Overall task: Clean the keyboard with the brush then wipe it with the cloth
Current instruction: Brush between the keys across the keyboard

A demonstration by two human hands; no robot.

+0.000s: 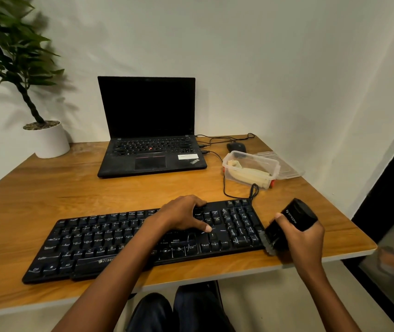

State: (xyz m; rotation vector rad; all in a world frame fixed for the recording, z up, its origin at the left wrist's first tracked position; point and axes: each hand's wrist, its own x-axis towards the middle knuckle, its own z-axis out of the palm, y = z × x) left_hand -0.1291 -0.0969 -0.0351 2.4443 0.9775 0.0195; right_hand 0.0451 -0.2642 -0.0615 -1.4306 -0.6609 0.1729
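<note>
A black full-size keyboard [90, 243] lies slanted across the front of the wooden desk [47, 188]. My left hand [181, 214] rests on its right-middle part, fingers curled over the far edge and thumb on the keys. My right hand [303, 238] grips a black brush [287, 226] with grey bristles that touch the keyboard's right end near the number pad. A cream cloth [248, 174] lies folded inside a clear plastic box [272, 164] behind the keyboard.
An open black laptop [148, 130] stands at the back centre, with cables and a black mouse [236, 147] to its right. The box's lid [287, 166] lies beside the box. A potted plant [47, 140] sits back left. The desk's right edge is close to the brush.
</note>
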